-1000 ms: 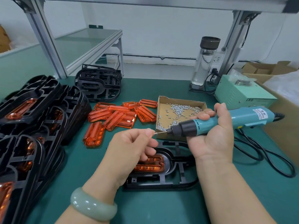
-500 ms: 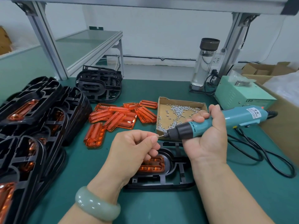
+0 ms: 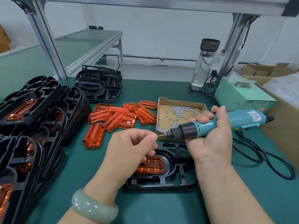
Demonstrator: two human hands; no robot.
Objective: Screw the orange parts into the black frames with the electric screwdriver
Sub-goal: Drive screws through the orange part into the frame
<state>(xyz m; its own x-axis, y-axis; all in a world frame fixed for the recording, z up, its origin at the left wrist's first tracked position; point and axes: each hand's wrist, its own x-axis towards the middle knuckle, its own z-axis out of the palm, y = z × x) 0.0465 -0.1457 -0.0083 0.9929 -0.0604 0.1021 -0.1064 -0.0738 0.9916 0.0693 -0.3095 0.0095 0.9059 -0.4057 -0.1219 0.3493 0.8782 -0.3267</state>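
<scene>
A black frame lies on the green mat in front of me with an orange part seated in it, partly hidden under my left hand. My right hand grips the teal electric screwdriver, held nearly level with its bit pointing left. My left hand pinches a small screw between thumb and forefinger at the bit's tip, above the frame. A cardboard tray of screws sits just behind. Loose orange parts lie in a heap to the left.
Stacks of black frames holding orange parts fill the left side; one bare frame lies behind. A green power box, a glass bottle and a cardboard box stand at the right. The screwdriver's black cable loops over the mat.
The screwdriver has shifted slightly left and down toward my left hand, and its bit now meets the screw pinched in my fingers. The frame has not moved.
</scene>
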